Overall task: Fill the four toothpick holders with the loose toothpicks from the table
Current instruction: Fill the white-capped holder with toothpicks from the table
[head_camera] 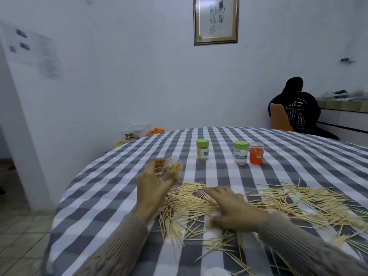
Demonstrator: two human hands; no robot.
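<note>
Room: white walls, framed calligraphy (pixel 216 19), seated person (pixel 298 110) at far right. Surface (pixel 119 206): round, grey-white check cloth. Loose toothpicks (pixel 278 200) spread wide across near half. Two green-lidded holders (pixel 202 150) (pixel 241 152) and orange holder (pixel 256 153) upright, well apart from pile. Left hand (pixel 153 184) grips clear holder (pixel 172 169), tilted, toothpicks inside. Right hand (pixel 231 208) released, fingers flat on pile. Risk: tilted holder spilling contents; sweeping palm could push sticks off edge.
</note>
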